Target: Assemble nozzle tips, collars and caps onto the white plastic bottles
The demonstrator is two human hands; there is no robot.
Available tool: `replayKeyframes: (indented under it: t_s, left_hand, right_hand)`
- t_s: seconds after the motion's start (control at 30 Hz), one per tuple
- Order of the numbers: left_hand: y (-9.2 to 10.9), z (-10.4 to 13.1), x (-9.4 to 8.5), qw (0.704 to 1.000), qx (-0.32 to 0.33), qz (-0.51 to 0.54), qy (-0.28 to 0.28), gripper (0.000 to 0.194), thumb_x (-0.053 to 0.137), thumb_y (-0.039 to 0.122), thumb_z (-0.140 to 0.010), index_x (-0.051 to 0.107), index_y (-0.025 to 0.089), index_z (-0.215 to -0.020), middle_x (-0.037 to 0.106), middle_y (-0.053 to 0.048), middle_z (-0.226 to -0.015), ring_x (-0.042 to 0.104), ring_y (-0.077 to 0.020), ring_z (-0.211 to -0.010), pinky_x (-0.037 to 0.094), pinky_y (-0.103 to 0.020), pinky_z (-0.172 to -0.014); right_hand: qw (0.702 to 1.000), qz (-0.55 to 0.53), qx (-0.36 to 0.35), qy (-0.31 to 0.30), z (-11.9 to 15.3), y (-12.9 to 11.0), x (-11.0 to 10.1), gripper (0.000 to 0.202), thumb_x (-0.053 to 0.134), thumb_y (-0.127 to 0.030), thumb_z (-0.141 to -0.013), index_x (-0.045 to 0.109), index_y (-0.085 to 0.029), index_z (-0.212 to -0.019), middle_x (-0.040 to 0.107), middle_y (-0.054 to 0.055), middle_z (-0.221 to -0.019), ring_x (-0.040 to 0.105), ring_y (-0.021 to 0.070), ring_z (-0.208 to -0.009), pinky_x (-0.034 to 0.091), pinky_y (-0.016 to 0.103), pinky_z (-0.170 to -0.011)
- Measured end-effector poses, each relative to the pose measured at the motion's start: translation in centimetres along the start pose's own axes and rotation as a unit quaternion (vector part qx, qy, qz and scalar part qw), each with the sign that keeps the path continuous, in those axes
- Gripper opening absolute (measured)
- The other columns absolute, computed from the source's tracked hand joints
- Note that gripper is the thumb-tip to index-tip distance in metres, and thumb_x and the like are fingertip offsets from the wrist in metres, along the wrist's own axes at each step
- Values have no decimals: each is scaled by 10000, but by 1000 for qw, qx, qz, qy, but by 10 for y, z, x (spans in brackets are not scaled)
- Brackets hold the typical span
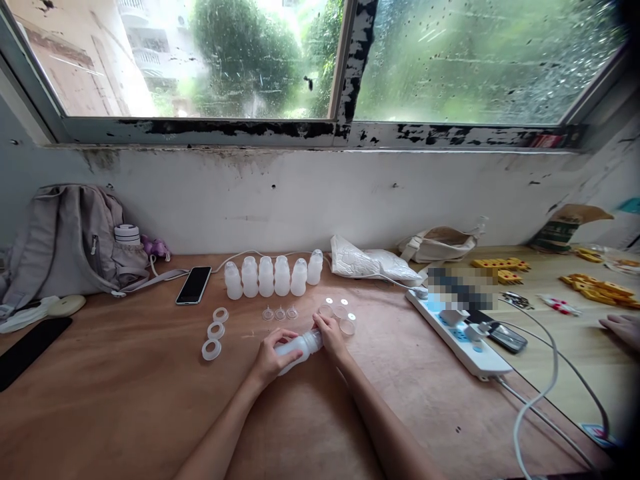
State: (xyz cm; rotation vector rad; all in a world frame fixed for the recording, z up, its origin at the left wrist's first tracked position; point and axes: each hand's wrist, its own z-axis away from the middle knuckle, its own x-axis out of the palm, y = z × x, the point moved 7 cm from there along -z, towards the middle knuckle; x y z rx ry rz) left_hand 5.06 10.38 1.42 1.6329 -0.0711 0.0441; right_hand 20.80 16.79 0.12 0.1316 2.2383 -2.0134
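My left hand (277,355) wraps round the frosted body of a baby bottle (309,344), which lies tilted above the table. At the bottle's clear top end, the fingers of my right hand (329,334) are closed on its cap. Several more frosted baby bottles (267,277) stand in a row behind. Three translucent rings (216,330) lie to the left, and three clear nipples (280,312) sit in front of the row. Close to my right hand are clear caps (347,327) and small white discs (352,317).
A phone (193,285) and grey backpack (75,240) are at left, with a black flat object (35,353) nearer. A plastic bag (370,260) lies behind. To the right are a power strip (460,337) with cables, yellow parts (595,290) and another person's hand (621,331).
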Motion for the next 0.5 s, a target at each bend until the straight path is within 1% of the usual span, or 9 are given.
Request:
replayKeyframes:
  t_s: [0.07, 0.13, 0.17, 0.23, 0.33, 0.5]
  left_hand:
    - [4, 3, 0, 999, 22, -24, 7, 215, 736, 177, -521, 683, 202, -728, 626, -38, -790, 525, -181, -724, 387, -261, -712]
    - [6, 5, -1, 999, 31, -29, 17, 111, 684, 232, -604, 675, 193, -707, 624, -40, -762, 530, -178, -709, 392, -253, -670]
    - [7, 7, -2, 999, 28, -22, 24, 91, 645, 263, -649, 668, 186, -692, 620, -41, -734, 531, -175, -691, 392, -248, -639]
    - [7, 10, -5, 999, 21, 4, 41, 162, 574, 310, -712, 650, 174, -669, 606, -37, -677, 531, -170, -659, 387, -241, -595]
    - [9, 13, -8, 998, 24, 31, 57, 201, 543, 332, -732, 630, 169, -654, 590, -25, -644, 522, -162, -642, 383, -234, -585]
    - [8, 12, -9, 998, 41, 13, 48, 209, 526, 314, -752, 612, 168, -631, 562, -14, -616, 484, -137, -603, 352, -218, -557]
  right_hand:
    - [1000, 6, -3, 8, 2, -2, 1, 377, 466, -440, -706, 422, -179, -438, 399, -25, -436, 354, 104, -429, 262, 220, -409]
    - [1000, 8, -4, 15, 6, -4, 4, 370, 454, -432, -708, 399, -182, -440, 382, -27, -439, 350, 105, -439, 263, 224, -425]
    - [1000, 8, -2, 16, 8, -3, 6, 369, 447, -432, -709, 388, -184, -443, 370, -28, -439, 345, 105, -439, 261, 226, -428]
    - [1000, 7, 2, 17, 12, -1, 11, 364, 432, -434, -712, 367, -188, -452, 352, -32, -441, 338, 105, -438, 258, 228, -431]
    - [1000, 3, 7, 16, 17, 4, 17, 352, 407, -429, -730, 356, -190, -476, 352, -31, -464, 342, 107, -451, 266, 231, -440]
    - [1000, 5, 8, 21, 21, 8, 17, 348, 387, -417, -756, 362, -187, -497, 379, -21, -504, 372, 116, -496, 294, 235, -480]
